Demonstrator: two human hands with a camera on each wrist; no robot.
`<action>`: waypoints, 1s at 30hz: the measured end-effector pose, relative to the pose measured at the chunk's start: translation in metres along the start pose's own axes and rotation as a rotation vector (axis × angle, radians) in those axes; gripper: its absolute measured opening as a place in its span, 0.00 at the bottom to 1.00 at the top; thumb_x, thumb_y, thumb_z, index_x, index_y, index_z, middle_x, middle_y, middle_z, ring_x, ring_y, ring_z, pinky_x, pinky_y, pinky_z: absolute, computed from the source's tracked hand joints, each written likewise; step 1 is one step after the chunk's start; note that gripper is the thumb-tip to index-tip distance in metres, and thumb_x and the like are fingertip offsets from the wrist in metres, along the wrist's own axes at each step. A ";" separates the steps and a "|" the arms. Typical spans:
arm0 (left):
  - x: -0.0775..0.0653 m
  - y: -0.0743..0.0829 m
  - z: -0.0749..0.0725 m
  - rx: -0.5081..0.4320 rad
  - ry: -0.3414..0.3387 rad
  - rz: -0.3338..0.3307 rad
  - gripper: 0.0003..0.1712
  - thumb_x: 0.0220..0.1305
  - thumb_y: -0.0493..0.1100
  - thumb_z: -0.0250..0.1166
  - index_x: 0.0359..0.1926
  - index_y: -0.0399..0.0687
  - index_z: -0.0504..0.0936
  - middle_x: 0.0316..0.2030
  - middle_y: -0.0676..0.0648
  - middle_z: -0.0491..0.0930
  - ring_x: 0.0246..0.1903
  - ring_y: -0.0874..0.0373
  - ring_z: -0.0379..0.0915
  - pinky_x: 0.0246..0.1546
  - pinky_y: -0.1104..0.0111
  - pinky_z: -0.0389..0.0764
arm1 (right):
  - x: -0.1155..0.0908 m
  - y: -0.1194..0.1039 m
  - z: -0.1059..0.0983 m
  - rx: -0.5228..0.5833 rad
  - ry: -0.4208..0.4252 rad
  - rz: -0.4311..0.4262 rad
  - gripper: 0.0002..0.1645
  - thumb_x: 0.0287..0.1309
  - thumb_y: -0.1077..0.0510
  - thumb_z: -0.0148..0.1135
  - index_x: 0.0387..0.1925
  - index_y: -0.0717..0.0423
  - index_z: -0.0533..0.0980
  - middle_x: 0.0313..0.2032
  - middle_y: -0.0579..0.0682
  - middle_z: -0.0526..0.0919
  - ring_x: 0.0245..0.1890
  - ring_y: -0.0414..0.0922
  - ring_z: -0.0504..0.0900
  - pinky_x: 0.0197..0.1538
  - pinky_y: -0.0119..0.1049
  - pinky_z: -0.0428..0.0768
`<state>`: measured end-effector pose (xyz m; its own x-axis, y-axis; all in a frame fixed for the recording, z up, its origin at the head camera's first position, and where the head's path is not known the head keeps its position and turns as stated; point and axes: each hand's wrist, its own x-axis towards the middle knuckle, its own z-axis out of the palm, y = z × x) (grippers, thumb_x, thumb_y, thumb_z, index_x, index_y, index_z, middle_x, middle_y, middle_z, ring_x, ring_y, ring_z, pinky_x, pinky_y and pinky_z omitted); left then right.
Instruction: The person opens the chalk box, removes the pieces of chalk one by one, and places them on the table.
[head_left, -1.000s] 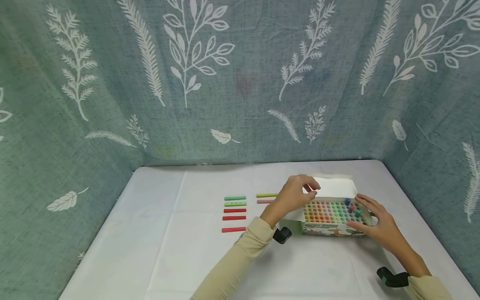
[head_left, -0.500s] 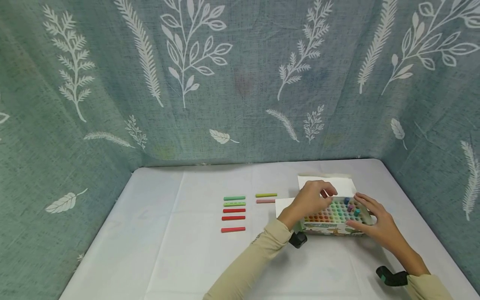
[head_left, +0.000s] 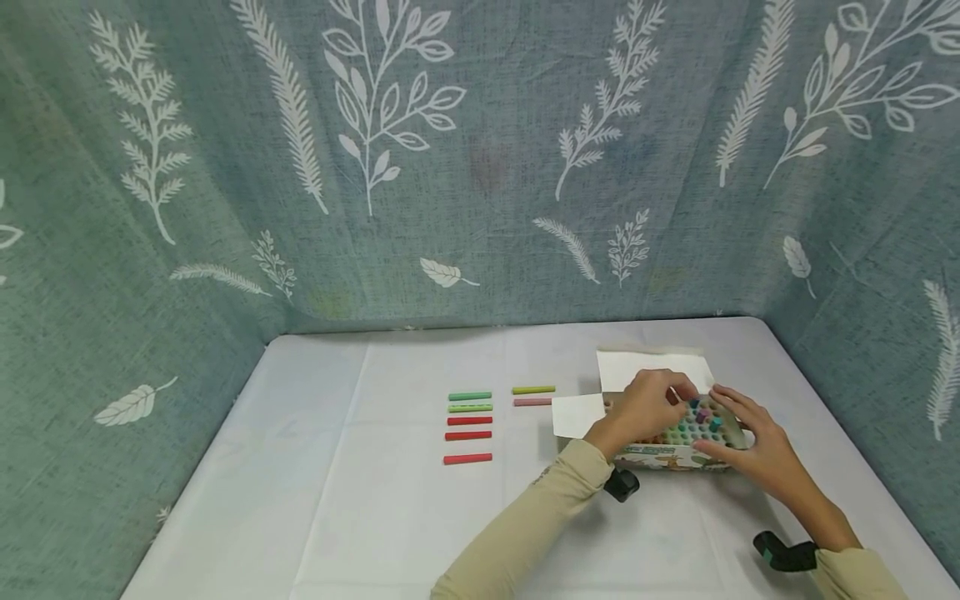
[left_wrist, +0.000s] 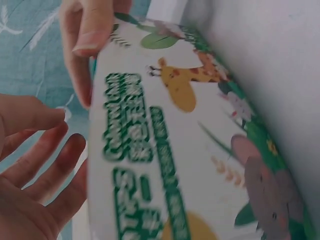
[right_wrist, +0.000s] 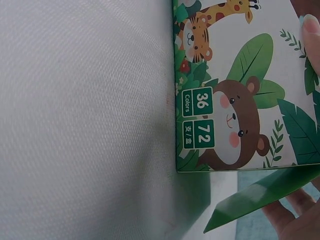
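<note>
While seven chalk sticks (head_left: 470,422) lie toward the far edge of the table (head_left: 375,517), the left hand (head_left: 647,406) hovers over the open box (head_left: 663,457) near the far right corner, its pinch unclear; the right hand (head_left: 763,446) grips the box's right end.

The white, animal-printed cardboard box (right_wrist: 230,120) looks smooth with a sheen, its green end flap (right_wrist: 260,200) glossier. The slim red chalk sticks (head_left: 468,435) look matt. The white woven tablecloth (right_wrist: 90,110) shows fine grain; the grey-green leaf-printed curtain (head_left: 510,167) is matt cloth.
</note>
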<state>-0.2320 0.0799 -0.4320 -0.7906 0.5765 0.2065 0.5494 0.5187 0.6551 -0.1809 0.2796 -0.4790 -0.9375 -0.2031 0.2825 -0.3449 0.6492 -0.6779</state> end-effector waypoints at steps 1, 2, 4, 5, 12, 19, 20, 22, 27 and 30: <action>0.001 0.000 0.002 0.005 -0.002 -0.001 0.10 0.64 0.36 0.62 0.44 0.49 0.83 0.38 0.56 0.80 0.31 0.75 0.69 0.29 0.86 0.69 | 0.000 0.000 0.000 0.001 0.000 0.000 0.50 0.47 0.53 0.74 0.69 0.57 0.60 0.67 0.62 0.58 0.63 0.68 0.56 0.51 0.62 0.63; 0.002 0.001 0.004 0.013 -0.005 -0.001 0.10 0.63 0.36 0.62 0.44 0.50 0.83 0.39 0.56 0.80 0.31 0.75 0.69 0.29 0.86 0.69 | 0.000 0.000 0.000 0.003 -0.002 0.002 0.50 0.48 0.53 0.74 0.69 0.56 0.60 0.68 0.62 0.57 0.63 0.68 0.56 0.51 0.62 0.63; 0.004 0.001 0.009 0.034 -0.006 0.004 0.11 0.63 0.37 0.62 0.45 0.51 0.83 0.39 0.56 0.80 0.31 0.75 0.68 0.29 0.85 0.69 | 0.000 0.001 0.000 0.006 -0.004 0.004 0.50 0.48 0.53 0.74 0.70 0.56 0.60 0.68 0.62 0.57 0.63 0.67 0.55 0.51 0.62 0.63; 0.005 0.001 0.012 0.051 -0.004 0.005 0.11 0.63 0.37 0.62 0.45 0.52 0.83 0.38 0.57 0.79 0.30 0.75 0.68 0.29 0.85 0.68 | 0.000 0.001 -0.001 0.004 -0.003 0.005 0.50 0.48 0.53 0.74 0.70 0.55 0.60 0.68 0.62 0.57 0.63 0.67 0.55 0.51 0.62 0.63; 0.008 0.007 0.026 0.167 -0.009 -0.007 0.13 0.61 0.38 0.64 0.46 0.54 0.83 0.38 0.59 0.78 0.32 0.75 0.68 0.30 0.86 0.67 | -0.001 -0.001 0.000 -0.003 0.001 0.009 0.50 0.47 0.53 0.74 0.69 0.57 0.60 0.67 0.62 0.58 0.62 0.67 0.57 0.50 0.61 0.65; 0.008 0.014 0.031 0.310 -0.042 0.021 0.11 0.63 0.40 0.63 0.46 0.56 0.83 0.38 0.60 0.77 0.32 0.76 0.69 0.29 0.86 0.68 | -0.002 -0.001 0.000 -0.035 0.008 0.006 0.50 0.47 0.53 0.74 0.69 0.57 0.60 0.67 0.63 0.58 0.59 0.64 0.60 0.49 0.50 0.65; 0.009 0.015 0.032 0.324 -0.039 0.027 0.11 0.63 0.40 0.63 0.45 0.56 0.84 0.38 0.60 0.77 0.32 0.76 0.69 0.30 0.87 0.68 | -0.002 -0.001 0.000 -0.044 0.009 0.003 0.50 0.47 0.53 0.74 0.69 0.57 0.60 0.67 0.63 0.59 0.59 0.63 0.61 0.48 0.46 0.65; 0.009 0.016 0.032 0.350 -0.032 0.027 0.11 0.62 0.40 0.64 0.45 0.57 0.84 0.37 0.61 0.77 0.32 0.76 0.70 0.29 0.86 0.68 | -0.002 -0.001 0.000 -0.054 0.010 -0.001 0.50 0.47 0.53 0.74 0.69 0.57 0.60 0.67 0.62 0.59 0.58 0.62 0.61 0.46 0.40 0.64; 0.010 0.017 0.033 0.416 -0.019 0.027 0.12 0.61 0.40 0.66 0.44 0.59 0.85 0.35 0.61 0.77 0.32 0.74 0.72 0.29 0.85 0.70 | -0.002 -0.002 0.000 -0.052 0.019 -0.007 0.50 0.46 0.53 0.74 0.69 0.58 0.60 0.67 0.63 0.59 0.57 0.61 0.62 0.46 0.41 0.64; 0.010 0.018 0.033 0.451 -0.014 0.034 0.12 0.61 0.41 0.66 0.44 0.60 0.85 0.35 0.61 0.77 0.32 0.74 0.72 0.28 0.83 0.71 | -0.003 -0.003 0.000 -0.044 0.024 -0.015 0.50 0.46 0.54 0.75 0.69 0.58 0.61 0.67 0.63 0.60 0.57 0.60 0.62 0.46 0.44 0.64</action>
<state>-0.2209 0.1160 -0.4424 -0.7682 0.6048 0.2100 0.6402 0.7211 0.2651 -0.1775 0.2781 -0.4777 -0.9309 -0.1957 0.3086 -0.3557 0.6782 -0.6431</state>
